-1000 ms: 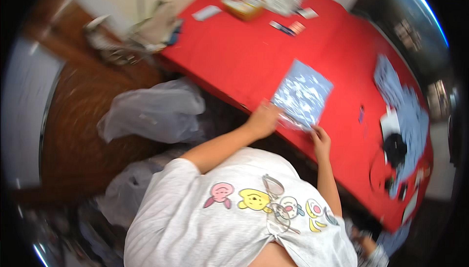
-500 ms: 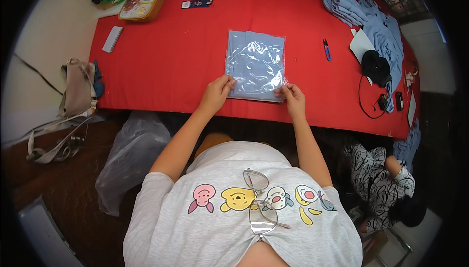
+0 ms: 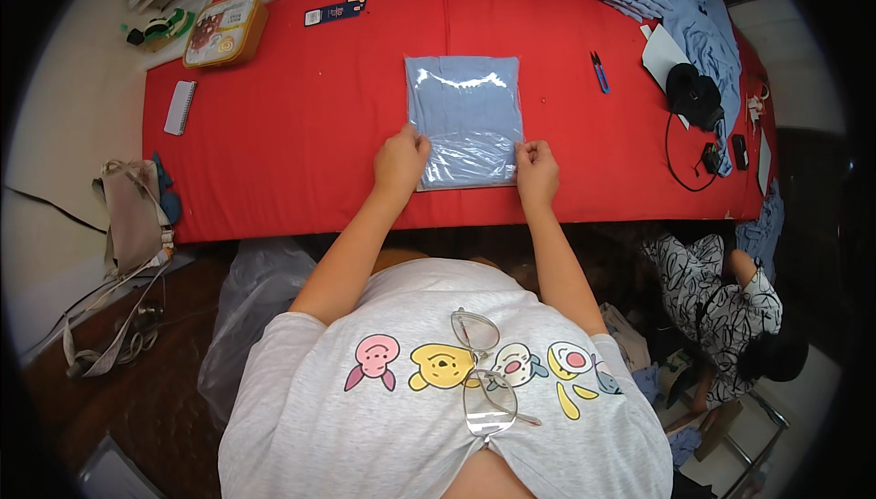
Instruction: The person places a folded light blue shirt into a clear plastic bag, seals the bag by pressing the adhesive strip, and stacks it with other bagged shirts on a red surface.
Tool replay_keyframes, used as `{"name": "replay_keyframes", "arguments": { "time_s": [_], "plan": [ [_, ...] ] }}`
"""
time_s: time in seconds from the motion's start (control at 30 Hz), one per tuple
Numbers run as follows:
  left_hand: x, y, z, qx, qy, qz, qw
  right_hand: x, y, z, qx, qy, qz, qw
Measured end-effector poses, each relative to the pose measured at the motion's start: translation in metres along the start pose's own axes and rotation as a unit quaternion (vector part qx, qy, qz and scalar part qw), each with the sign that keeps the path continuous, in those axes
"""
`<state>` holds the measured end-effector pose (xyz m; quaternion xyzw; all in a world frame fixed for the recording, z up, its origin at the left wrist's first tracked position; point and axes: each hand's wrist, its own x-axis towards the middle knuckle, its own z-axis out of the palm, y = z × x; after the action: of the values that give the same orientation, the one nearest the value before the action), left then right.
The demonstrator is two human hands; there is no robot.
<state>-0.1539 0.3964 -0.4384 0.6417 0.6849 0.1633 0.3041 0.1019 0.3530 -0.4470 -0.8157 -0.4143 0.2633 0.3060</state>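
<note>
A folded light blue garment in a clear plastic bag (image 3: 464, 111) lies flat near the front edge of the table. My left hand (image 3: 400, 163) grips the bag's left edge, fingers curled in and thumb on top. At the lower right edge, my right hand (image 3: 538, 172) pinches the plastic between thumb and fingers. Across the bag's lower part the film is wrinkled and shiny, and a glare line crosses near its top.
Blue-handled thread snips (image 3: 599, 72) lie right of the bag. Farther right are a black cap-like item (image 3: 693, 96) with a cable and heaped blue garments (image 3: 703, 29). At left are a notepad (image 3: 181, 107) and a yellow-rimmed box (image 3: 224, 32). A person (image 3: 721, 307) bends low at right.
The bag now shows a plain blue face; the vertical fold seen at its left is gone, and wrinkled film crosses its lower part. Both hands have shifted slightly upward along its sides.
</note>
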Motion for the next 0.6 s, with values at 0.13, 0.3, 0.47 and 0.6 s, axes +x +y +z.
{"name": "replay_keyframes", "arguments": {
  "time_s": [0.13,0.3,0.47,0.6],
  "plan": [
    [0.002,0.0,-0.012,0.086,0.083,0.153,0.981,-0.005,-0.013,-0.01,0.052,0.054,-0.093,0.993],
    [0.002,0.026,0.013,0.177,0.05,0.409,0.894,-0.036,-0.034,0.0,-0.015,-0.004,-0.367,0.93],
    [0.028,0.008,0.035,0.159,0.034,0.328,0.931,-0.047,-0.017,0.039,-0.226,-0.039,-0.336,0.914],
    [0.035,0.003,0.029,0.156,0.026,0.349,0.924,-0.033,0.0,0.023,-0.228,-0.016,-0.266,0.936]
  ]
}}
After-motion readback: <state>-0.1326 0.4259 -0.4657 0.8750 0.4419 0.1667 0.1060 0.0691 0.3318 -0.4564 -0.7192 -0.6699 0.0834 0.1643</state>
